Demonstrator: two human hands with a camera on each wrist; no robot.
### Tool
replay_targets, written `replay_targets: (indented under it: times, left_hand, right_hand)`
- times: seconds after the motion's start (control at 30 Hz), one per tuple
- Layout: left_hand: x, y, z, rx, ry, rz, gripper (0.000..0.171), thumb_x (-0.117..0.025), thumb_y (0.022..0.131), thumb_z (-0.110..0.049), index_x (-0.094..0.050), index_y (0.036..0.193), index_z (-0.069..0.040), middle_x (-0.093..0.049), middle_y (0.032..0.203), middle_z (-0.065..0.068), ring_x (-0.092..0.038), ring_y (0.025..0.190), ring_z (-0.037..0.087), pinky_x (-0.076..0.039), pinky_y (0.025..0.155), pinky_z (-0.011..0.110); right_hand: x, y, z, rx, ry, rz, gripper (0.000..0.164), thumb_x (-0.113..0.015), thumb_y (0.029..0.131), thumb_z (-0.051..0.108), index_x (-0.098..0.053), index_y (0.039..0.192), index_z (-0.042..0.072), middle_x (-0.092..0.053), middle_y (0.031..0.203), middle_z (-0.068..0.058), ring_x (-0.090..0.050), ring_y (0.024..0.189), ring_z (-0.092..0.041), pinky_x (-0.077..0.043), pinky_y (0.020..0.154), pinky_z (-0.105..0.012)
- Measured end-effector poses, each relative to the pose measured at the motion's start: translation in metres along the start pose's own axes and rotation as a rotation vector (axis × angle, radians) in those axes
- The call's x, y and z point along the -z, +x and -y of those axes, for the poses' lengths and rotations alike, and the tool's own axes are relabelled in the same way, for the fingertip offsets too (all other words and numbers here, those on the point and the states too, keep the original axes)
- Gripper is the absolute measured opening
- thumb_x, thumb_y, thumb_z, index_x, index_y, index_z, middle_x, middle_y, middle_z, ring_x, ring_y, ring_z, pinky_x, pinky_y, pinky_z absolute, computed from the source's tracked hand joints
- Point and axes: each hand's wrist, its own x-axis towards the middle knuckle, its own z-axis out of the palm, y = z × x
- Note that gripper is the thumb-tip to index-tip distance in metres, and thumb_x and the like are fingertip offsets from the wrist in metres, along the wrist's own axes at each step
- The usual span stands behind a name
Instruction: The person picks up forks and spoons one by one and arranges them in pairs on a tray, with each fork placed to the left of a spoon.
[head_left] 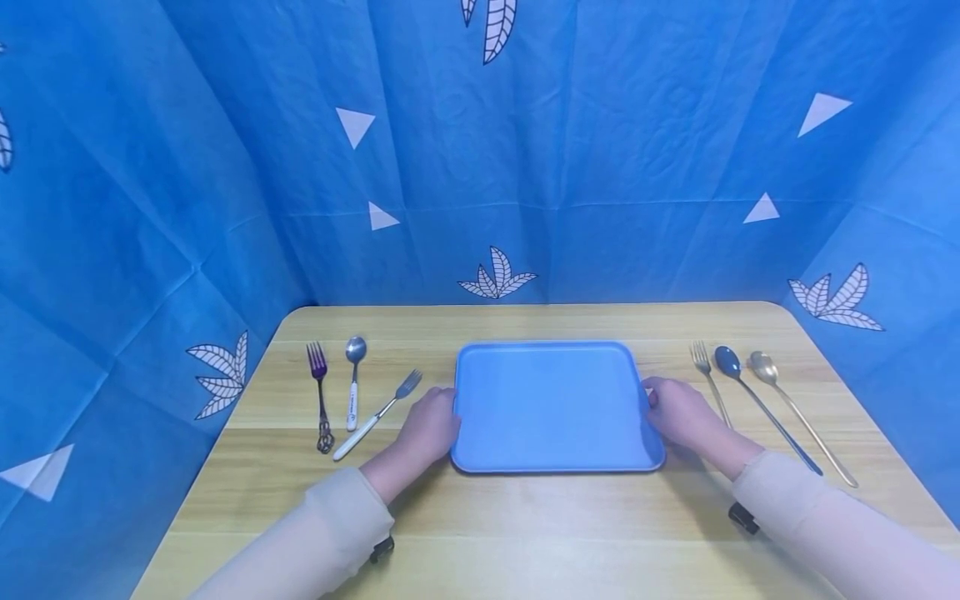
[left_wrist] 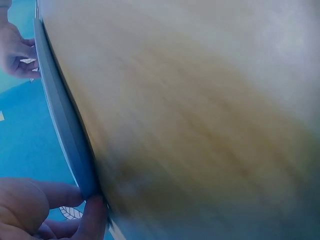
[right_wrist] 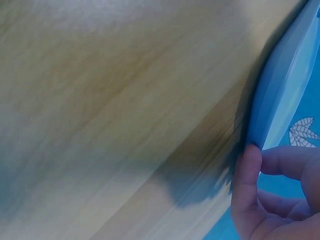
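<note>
A blue rectangular tray (head_left: 551, 408) is at the middle of the wooden table, its long side facing me. My left hand (head_left: 431, 423) pinches its left edge; in the left wrist view a thumb (left_wrist: 93, 217) and finger meet at the tray's corner. On the opposite side, my right hand (head_left: 681, 412) grips the right edge. Thumb and fingertips of that hand (right_wrist: 280, 195) close on the rim in the right wrist view. Beside the left hand lies a small fork with a white handle (head_left: 367, 435). A slim fork (head_left: 703, 362) lies partly hidden behind the right hand.
Left of the tray lie a purple fork (head_left: 318, 371) and a white-handled spoon (head_left: 353, 375). At the right are a dark blue spoon (head_left: 757, 398) and a gold-toned spoon (head_left: 798, 408). A blue patterned curtain (head_left: 480, 150) encloses the table (head_left: 555, 533) at back and sides.
</note>
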Motion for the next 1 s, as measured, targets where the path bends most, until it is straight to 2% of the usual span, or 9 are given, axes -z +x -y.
replay_targets:
  times: [0.37, 0.67, 0.83, 1.0]
  left_hand:
    - [0.002, -0.001, 0.001, -0.027, -0.019, -0.009, 0.038, -0.063, 0.094, -0.008, -0.06, 0.129, 0.006, -0.065, 0.114, 0.021, -0.062, 0.11, 0.036, -0.05, 0.095, 0.048]
    - [0.006, -0.003, 0.002, -0.009, -0.033, -0.018, 0.043, -0.067, 0.093, -0.013, -0.058, 0.131, 0.005, -0.064, 0.117, 0.021, -0.062, 0.11, 0.037, -0.05, 0.095, 0.048]
    - [0.012, -0.004, 0.006, -0.008, 0.016, -0.049, 0.042, -0.066, 0.094, -0.018, -0.059, 0.131, 0.002, -0.065, 0.116, 0.019, -0.063, 0.107, 0.035, -0.052, 0.092, 0.047]
    - [0.02, -0.004, 0.015, -0.062, 0.104, -0.102, 0.037, -0.066, 0.094, -0.018, -0.063, 0.127, -0.001, -0.066, 0.119, 0.019, -0.062, 0.113, 0.037, -0.051, 0.094, 0.05]
  right_hand:
    - [-0.001, 0.002, -0.001, 0.01, 0.005, -0.019, 0.046, -0.064, 0.081, 0.001, -0.057, 0.123, -0.017, -0.07, 0.088, -0.019, -0.064, 0.077, -0.029, -0.054, 0.07, -0.046]
    - [-0.002, 0.001, -0.001, 0.008, 0.018, -0.018, 0.045, -0.065, 0.082, 0.001, -0.057, 0.123, -0.016, -0.07, 0.09, -0.02, -0.066, 0.079, -0.031, -0.055, 0.072, -0.047]
    - [-0.002, 0.001, 0.0, 0.008, 0.018, -0.017, 0.045, -0.065, 0.082, 0.002, -0.057, 0.123, -0.015, -0.07, 0.09, -0.02, -0.066, 0.081, -0.032, -0.054, 0.074, -0.049]
    - [-0.001, 0.001, 0.001, 0.006, 0.01, -0.018, 0.044, -0.065, 0.083, 0.002, -0.057, 0.122, -0.016, -0.069, 0.091, -0.02, -0.066, 0.081, -0.032, -0.054, 0.074, -0.049]
